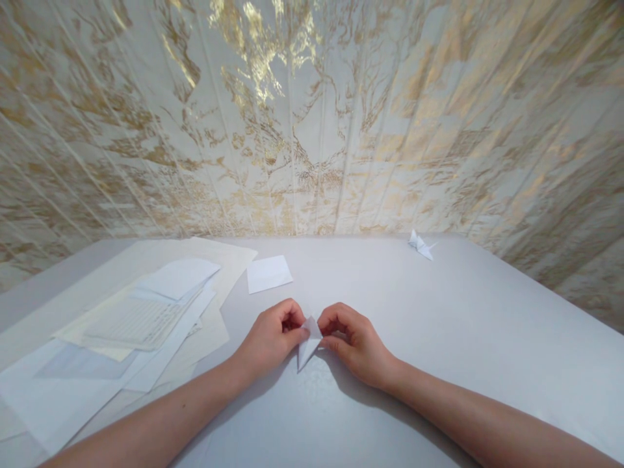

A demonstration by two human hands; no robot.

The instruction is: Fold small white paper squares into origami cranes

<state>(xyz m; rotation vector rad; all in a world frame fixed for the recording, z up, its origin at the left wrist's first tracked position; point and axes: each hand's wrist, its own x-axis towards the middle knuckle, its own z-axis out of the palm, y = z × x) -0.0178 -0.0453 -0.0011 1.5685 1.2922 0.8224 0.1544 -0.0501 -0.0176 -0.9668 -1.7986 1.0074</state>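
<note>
Two bare arms (190, 403) lie nearest me; left hand (270, 337) and right hand (357, 341) pinch the folded paper (308, 348) between them, over the table (453, 318). Lined sheet (129, 322) at left bears writing (163, 315) I cannot read.

folded paper (311, 337): partly hidden | written sheet (134, 323): text too small

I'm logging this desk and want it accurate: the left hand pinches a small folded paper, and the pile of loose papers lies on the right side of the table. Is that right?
Not quite: the pile of loose papers lies on the left side of the table, as the head view shows. The left hand does pinch a small folded paper.
</note>
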